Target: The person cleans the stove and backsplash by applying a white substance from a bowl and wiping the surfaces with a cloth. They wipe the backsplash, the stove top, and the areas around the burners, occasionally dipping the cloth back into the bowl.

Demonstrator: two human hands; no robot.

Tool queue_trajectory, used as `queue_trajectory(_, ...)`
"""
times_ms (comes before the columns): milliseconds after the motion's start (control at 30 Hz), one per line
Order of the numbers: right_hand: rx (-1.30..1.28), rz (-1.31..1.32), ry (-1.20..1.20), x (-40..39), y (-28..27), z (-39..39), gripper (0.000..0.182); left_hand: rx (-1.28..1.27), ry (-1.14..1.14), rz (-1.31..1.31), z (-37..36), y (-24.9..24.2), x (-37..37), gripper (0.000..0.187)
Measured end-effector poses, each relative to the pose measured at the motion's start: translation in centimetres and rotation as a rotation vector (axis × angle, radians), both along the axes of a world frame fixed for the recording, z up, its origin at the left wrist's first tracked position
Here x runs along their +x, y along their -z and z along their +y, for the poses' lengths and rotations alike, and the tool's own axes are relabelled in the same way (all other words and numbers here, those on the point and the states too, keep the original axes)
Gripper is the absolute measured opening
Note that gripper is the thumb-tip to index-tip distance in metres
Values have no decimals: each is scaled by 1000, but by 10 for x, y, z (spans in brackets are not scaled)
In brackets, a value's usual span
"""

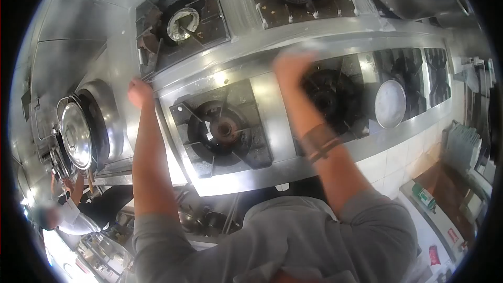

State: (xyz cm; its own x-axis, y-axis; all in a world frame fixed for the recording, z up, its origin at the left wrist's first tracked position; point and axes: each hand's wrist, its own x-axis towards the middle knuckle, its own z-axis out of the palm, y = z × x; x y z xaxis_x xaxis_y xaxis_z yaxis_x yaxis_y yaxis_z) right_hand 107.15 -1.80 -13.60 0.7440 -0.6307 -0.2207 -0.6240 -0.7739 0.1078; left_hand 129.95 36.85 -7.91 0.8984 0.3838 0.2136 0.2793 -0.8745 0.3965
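My left hand [140, 93] is closed at the left edge of the steel stove top [272, 99], near a corner of the back burner grate [183, 18]. Whether its fingers grip anything is hidden. Over the steel strip between the front and back burners, my right hand [292, 68] is closed and smeared by motion. A pale, blurred thing [309, 50] shows at its fingers; its kind cannot be made out. White foam streaks [238, 0] lie on the steel between the back burners. Below my hands sits a front burner [225, 128] with a dark grate.
A round pale lid or pan [390, 104] rests on the right burners. To the left stands a large pot with a shiny lid [77, 135]. Another person [78, 212] is at the lower left. A green-labelled container [423, 196] stands on the right counter.
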Motion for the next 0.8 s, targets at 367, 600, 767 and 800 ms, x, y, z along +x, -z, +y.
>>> queue_trajectory(367,174,-693,376,-1,38,-55,52,-113,-21,-11,-3,-5,0,43)
queue_trajectory(600,604,-943,431,116,-3,295,74,-289,43,-55,0,-18,-7,35)
queue_trajectory(767,1024,-921,377,111,-73,337,80,-423,336,-23,54,-21,-10,39)
queue_trajectory(800,755,-825,124,100,-45,292,71,-469,420,96,76,-26,-20,40)
